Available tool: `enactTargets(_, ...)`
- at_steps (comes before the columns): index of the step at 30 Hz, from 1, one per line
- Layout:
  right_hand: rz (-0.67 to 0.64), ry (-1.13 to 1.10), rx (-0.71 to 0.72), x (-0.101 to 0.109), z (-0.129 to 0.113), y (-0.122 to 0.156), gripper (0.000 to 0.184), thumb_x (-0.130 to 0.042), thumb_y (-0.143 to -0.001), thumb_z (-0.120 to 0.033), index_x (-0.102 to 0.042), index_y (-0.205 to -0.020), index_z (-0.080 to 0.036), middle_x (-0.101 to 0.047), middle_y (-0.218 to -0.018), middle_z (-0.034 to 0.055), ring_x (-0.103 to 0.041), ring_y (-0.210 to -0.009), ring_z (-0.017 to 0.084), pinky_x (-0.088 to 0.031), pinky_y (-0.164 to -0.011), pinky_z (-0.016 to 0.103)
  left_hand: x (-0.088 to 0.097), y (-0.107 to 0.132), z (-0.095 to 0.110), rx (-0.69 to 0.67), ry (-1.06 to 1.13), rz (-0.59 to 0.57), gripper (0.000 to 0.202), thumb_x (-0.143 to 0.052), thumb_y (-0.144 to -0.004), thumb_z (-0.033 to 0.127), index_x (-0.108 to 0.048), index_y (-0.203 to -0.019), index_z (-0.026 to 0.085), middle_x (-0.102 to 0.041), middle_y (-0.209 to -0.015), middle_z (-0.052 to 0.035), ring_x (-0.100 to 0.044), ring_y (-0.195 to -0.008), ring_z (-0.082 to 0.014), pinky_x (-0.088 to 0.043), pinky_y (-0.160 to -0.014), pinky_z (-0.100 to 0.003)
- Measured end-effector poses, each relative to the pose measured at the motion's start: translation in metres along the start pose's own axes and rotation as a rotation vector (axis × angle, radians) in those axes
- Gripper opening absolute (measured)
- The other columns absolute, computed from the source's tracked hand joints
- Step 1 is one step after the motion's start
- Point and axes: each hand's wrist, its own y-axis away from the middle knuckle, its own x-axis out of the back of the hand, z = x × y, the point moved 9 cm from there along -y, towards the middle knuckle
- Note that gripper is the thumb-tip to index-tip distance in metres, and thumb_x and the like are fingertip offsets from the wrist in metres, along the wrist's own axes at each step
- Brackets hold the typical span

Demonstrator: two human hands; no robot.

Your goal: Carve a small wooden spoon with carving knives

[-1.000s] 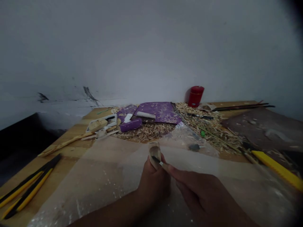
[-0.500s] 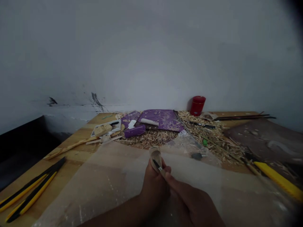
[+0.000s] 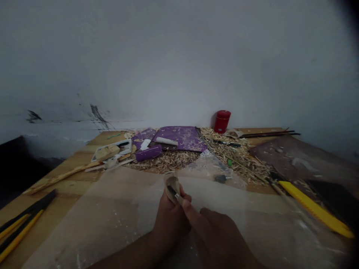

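Note:
My left hand is closed around a pale wooden piece with a hollowed, rounded end, like a spoon bowl; its lower part is hidden by my fingers. In my right hand is a carving knife with a dark blade, a bright collar and a light handle. Its blade lies against the hollow of the wood. The two hands touch above a translucent plastic sheet on the wooden table.
Wood shavings surround a purple folder and a purple roll. A white tray, a long stick and black-and-yellow pliers-like handles lie left. A red canister stands by the wall; a yellow tool is right.
The whole view has shifted, so the table and its things appear farther left. Both hands keep their grip, and the blade stays in the wooden hollow.

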Motion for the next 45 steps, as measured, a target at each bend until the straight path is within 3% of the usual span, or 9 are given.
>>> enactTargets(2, 0.029, -0.04, -0.029, 0.003, 0.003, -0.003, 0.039, -0.034, -0.084, -0.014, -0.053, -0.117, -0.008, -0.066, -0.065, 0.01, -0.062, -0.051, 0.022, -0.05, -0.044, 0.032, -0.001, 0.001, -0.001, 0.017, -0.002, 0.005, 0.036, -0.072, -0.059, 0.026, -0.038, -0.071, 0.021, -0.044, -0.046, 0.0112, -0.036, -0.037, -0.0034, -0.029, -0.038, -0.015)
enactTargets(6, -0.034, -0.466, -0.343, 0.004, 0.026, -0.012, 0.034, -0.043, -0.085, -0.014, -0.055, -0.116, -0.02, -0.067, -0.101, 0.0059, -0.063, -0.091, 0.018, -0.05, -0.078, 0.03, -0.004, 0.003, -0.001, 0.052, -0.021, -0.004, 0.036, -0.069, -0.063, 0.032, -0.036, -0.069, 0.022, -0.041, -0.044, 0.0114, -0.035, -0.036, -0.0043, -0.027, -0.037, -0.016)
enactTargets(9, -0.079, -0.542, -0.442, 0.01, 0.033, -0.011, 0.032, -0.044, -0.086, -0.016, -0.057, -0.114, -0.024, -0.066, -0.105, 0.0027, -0.06, -0.098, 0.017, -0.047, -0.082, 0.028, -0.004, 0.001, 0.002, 0.035, -0.024, -0.011, 0.035, -0.07, -0.061, 0.028, -0.037, -0.07, 0.022, -0.041, -0.044, 0.0116, -0.036, -0.036, -0.0043, -0.027, -0.038, -0.016)
enactTargets(15, -0.161, -0.019, -0.131, 0.025, 0.019, -0.002, 0.041, -0.037, -0.086, -0.015, -0.048, -0.126, -0.02, -0.061, -0.064, 0.0017, -0.057, -0.052, 0.017, -0.042, -0.049, 0.028, 0.005, -0.008, 0.005, -0.055, -0.09, -0.001, 0.032, -0.068, -0.062, 0.029, -0.04, -0.075, 0.022, -0.044, -0.047, 0.0107, -0.035, -0.035, -0.0045, -0.028, -0.037, -0.016)
enactTargets(20, -0.194, 0.069, -0.083, 0.027, 0.012, -0.002, 0.041, -0.036, -0.086, -0.014, -0.046, -0.125, -0.021, -0.061, -0.063, 0.0006, -0.057, -0.051, 0.016, -0.039, -0.047, 0.025, 0.009, -0.009, 0.005, -0.093, -0.21, -0.034, 0.025, -0.065, -0.065, 0.025, -0.042, -0.073, 0.021, -0.045, -0.05, 0.0093, -0.036, -0.038, -0.0053, -0.03, -0.039, -0.018)
enactTargets(27, -0.084, 0.341, 0.083, 0.015, -0.005, -0.001, 0.042, -0.03, -0.077, -0.008, -0.045, -0.117, -0.007, -0.058, -0.053, 0.003, -0.052, -0.036, 0.017, -0.029, -0.034, 0.026, 0.014, -0.003, 0.01, -0.131, -0.342, 0.132, 0.02, -0.061, -0.07, 0.025, -0.042, -0.076, 0.021, -0.044, -0.054, 0.0093, -0.037, -0.043, -0.0055, -0.033, -0.042, -0.018)
enactTargets(32, -0.008, 0.388, 0.097, 0.001, -0.006, -0.002, 0.037, -0.027, -0.081, -0.008, -0.04, -0.116, -0.007, -0.057, -0.052, 0.0022, -0.052, -0.035, 0.017, -0.029, -0.034, 0.026, 0.01, 0.0, 0.021, -0.165, -0.355, 0.164, 0.019, -0.06, -0.069, 0.024, -0.042, -0.073, 0.02, -0.045, -0.055, 0.0085, -0.039, -0.045, -0.0061, -0.034, -0.043, -0.018)
enactTargets(39, 0.003, 0.135, -0.005, -0.004, 0.002, 0.0, 0.035, -0.029, -0.087, -0.011, -0.034, -0.123, -0.009, -0.061, -0.063, 0.0048, -0.057, -0.049, 0.018, -0.041, -0.044, 0.027, 0.013, 0.0, 0.023, -0.163, -0.36, 0.202, 0.019, -0.06, -0.068, 0.024, -0.042, -0.074, 0.021, -0.045, -0.056, 0.0085, -0.038, -0.045, -0.007, -0.033, -0.044, -0.019)
enactTargets(45, 0.022, 0.359, 0.055, -0.01, -0.003, 0.003, 0.051, -0.032, -0.082, -0.01, -0.029, -0.133, -0.007, -0.058, -0.06, 0.0054, -0.053, -0.044, 0.02, -0.034, -0.039, 0.028, 0.011, 0.0, 0.029, -0.206, -0.366, 0.203, 0.02, -0.062, -0.065, 0.024, -0.043, -0.07, 0.021, -0.046, -0.055, 0.0076, -0.041, -0.046, -0.0078, -0.034, -0.045, -0.02)
